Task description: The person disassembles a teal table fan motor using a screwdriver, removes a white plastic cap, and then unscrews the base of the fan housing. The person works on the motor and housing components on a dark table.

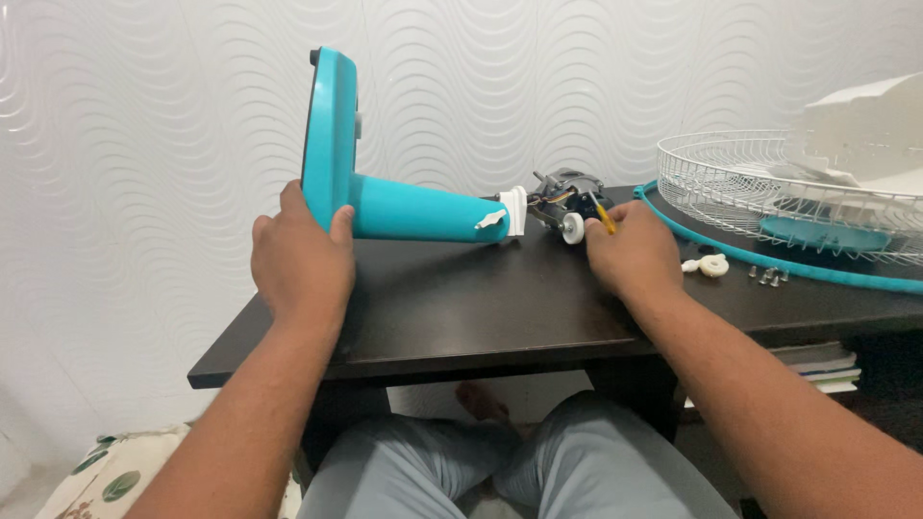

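A white wall embossed with wavy lines backs a dark wooden table (461, 308), where a person in pale grey trousers sits with both arms stretched over the near edge. A turquoise fan stand (385, 183) lies tipped on its side at the middle of the table, its round base standing on edge at the left and its neck running right toward a white collar piece (512, 211). The left hand (300, 255) wraps around the lower rim of that base, thumb on the near face and fingers curled behind, holding it firmly. Just right of the collar sits the exposed fan motor (565, 200), grey metal with coloured wires and a small white knob. The right hand (630, 252) is closed around a yellow-handled tool (606, 217), only the tip of the handle showing above the knuckles, its working end pointed at the motor and hidden from view.

At the far right of the table, a white wire fan guard (769, 183) lies flat with a turquoise rim (798, 264) curving along its near side, and a white fan blade (865, 125) rests on top. Near the right hand lie a small white plastic nut (711, 265) and a few loose screws (767, 277). Stacked books (817, 370) show under the table at right, and a leaf-patterned cushion (115, 476) at lower left.
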